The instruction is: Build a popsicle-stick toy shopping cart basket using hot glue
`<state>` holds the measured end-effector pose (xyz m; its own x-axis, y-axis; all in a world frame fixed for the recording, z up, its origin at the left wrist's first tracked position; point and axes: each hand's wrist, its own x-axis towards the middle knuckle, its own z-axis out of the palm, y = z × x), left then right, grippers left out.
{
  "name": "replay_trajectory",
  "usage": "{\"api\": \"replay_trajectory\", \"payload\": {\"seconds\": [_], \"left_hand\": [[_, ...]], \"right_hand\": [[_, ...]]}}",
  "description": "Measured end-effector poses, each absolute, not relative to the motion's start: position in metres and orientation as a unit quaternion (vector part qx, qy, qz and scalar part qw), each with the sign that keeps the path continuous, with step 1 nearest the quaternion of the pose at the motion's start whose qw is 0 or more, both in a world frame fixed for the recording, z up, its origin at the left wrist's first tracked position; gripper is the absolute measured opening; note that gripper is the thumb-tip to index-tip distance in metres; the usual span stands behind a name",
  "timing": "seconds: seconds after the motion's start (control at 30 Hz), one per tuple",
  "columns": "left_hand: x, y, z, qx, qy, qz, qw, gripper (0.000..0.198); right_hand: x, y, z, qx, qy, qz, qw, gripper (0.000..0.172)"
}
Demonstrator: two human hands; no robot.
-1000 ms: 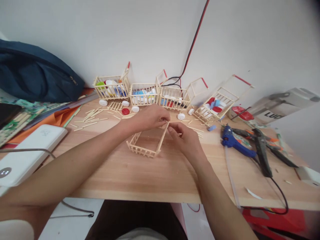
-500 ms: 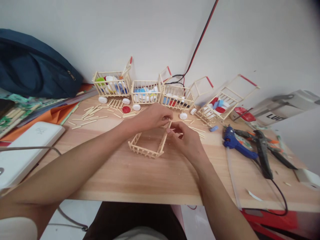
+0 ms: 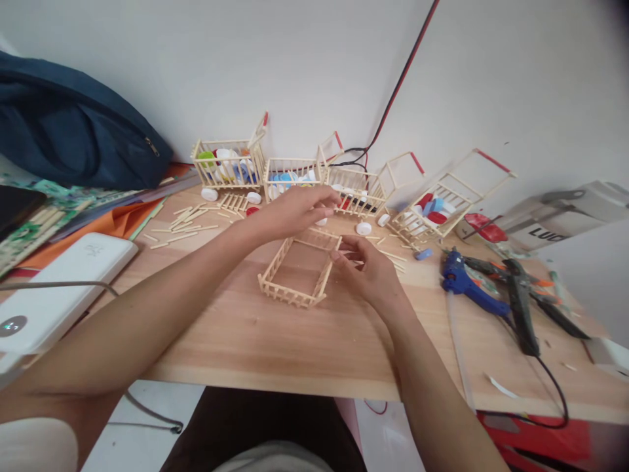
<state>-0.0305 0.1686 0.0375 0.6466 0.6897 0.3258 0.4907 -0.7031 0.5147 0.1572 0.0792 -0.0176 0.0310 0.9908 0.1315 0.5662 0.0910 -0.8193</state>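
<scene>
A rectangular frame of thin wooden sticks [image 3: 289, 295] lies flat on the wooden table [image 3: 275, 347], right in front of me. My right hand [image 3: 368, 269] pinches the frame's right rail near its far corner, fingers curled. My left hand [image 3: 295, 210] hovers just above the frame's far end. Its fingers reach out to the right, loosely bent, and I see nothing in them. A white bottle cap [image 3: 322, 221] lies right under its thumb.
Several stick carts filled with coloured caps [image 3: 228, 164] [image 3: 437, 203] line the wall behind. Loose sticks [image 3: 181, 226] lie at the left. A blue glue gun [image 3: 462, 282] and black tools [image 3: 518, 305] lie on the right. A white power bank [image 3: 63, 288] and a blue bag [image 3: 73, 137] occupy the left.
My left hand has let go of the frame's far corner and risen back toward the carts. My right hand stays on the right rail. The frame now lies flat.
</scene>
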Motion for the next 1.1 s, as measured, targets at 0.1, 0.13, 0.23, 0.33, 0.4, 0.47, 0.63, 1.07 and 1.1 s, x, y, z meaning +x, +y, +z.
{"api": "replay_trajectory", "payload": {"seconds": [0.1, 0.13, 0.23, 0.33, 0.4, 0.47, 0.63, 1.07, 1.1], "left_hand": [[-0.041, 0.169, 0.043, 0.907, 0.343, 0.188, 0.154, 0.028], [-0.042, 0.169, 0.042, 0.914, 0.346, 0.162, 0.136, 0.026], [-0.042, 0.168, 0.034, 0.923, 0.353, 0.127, 0.09, 0.021], [-0.044, 0.167, 0.033, 0.915, 0.374, 0.124, 0.083, 0.03], [-0.05, 0.168, 0.038, 0.909, 0.385, 0.112, 0.11, 0.041], [-0.06, 0.169, 0.046, 0.9, 0.389, 0.108, 0.166, 0.043], [-0.083, 0.166, 0.057, 0.841, 0.434, 0.168, 0.274, 0.033], [-0.098, 0.12, 0.028, 0.758, 0.47, 0.298, 0.34, 0.031], [-0.097, 0.118, 0.023, 0.74, 0.473, 0.31, 0.363, 0.032]], "right_hand": [[0.158, 0.08, -0.018, -0.599, -0.656, 0.278, 0.365, 0.042], [0.158, 0.08, -0.018, -0.593, -0.664, 0.279, 0.36, 0.04], [0.157, 0.078, -0.016, -0.584, -0.68, 0.271, 0.351, 0.035], [0.156, 0.076, -0.013, -0.58, -0.686, 0.269, 0.347, 0.034], [0.155, 0.074, -0.012, -0.579, -0.689, 0.268, 0.344, 0.035], [0.154, 0.073, -0.012, -0.581, -0.691, 0.261, 0.341, 0.036], [0.162, 0.076, -0.014, -0.589, -0.678, 0.233, 0.373, 0.046], [0.141, 0.112, 0.049, -0.55, -0.801, 0.051, 0.232, 0.024], [0.136, 0.116, 0.049, -0.547, -0.809, 0.044, 0.211, 0.023]]}}
